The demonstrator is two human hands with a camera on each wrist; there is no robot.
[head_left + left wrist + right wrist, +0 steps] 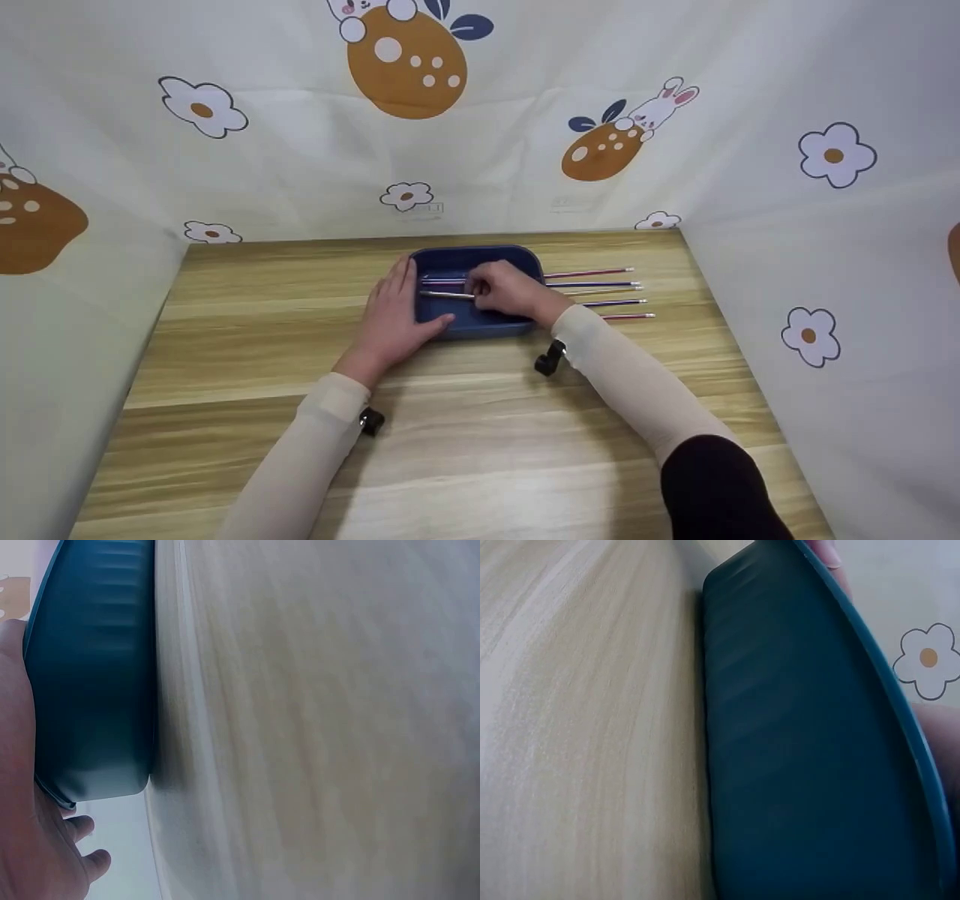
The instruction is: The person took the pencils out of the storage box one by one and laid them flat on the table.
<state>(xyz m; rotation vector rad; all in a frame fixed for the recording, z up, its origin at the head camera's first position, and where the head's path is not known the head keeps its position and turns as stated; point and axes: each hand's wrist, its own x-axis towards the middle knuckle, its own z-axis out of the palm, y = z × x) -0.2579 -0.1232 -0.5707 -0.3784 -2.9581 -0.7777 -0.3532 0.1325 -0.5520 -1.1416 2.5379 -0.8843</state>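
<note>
A dark blue plastic basin sits on the wooden table. My left hand rests against its left end, fingers extended along the outside and the thumb at the front rim. In the left wrist view, the left hand lies along the rim. Inside the basin, my right hand pinches a pale yellowish pencil that points left. Just behind it, other pencils lie in the basin, partly hidden by the right fingers. The right wrist view mostly shows the basin's outer side.
Several striped pencils with white eraser ends, such as a red one and a blue one, lie side by side to the right of the basin. A patterned cloth walls in the back and both sides of the table.
</note>
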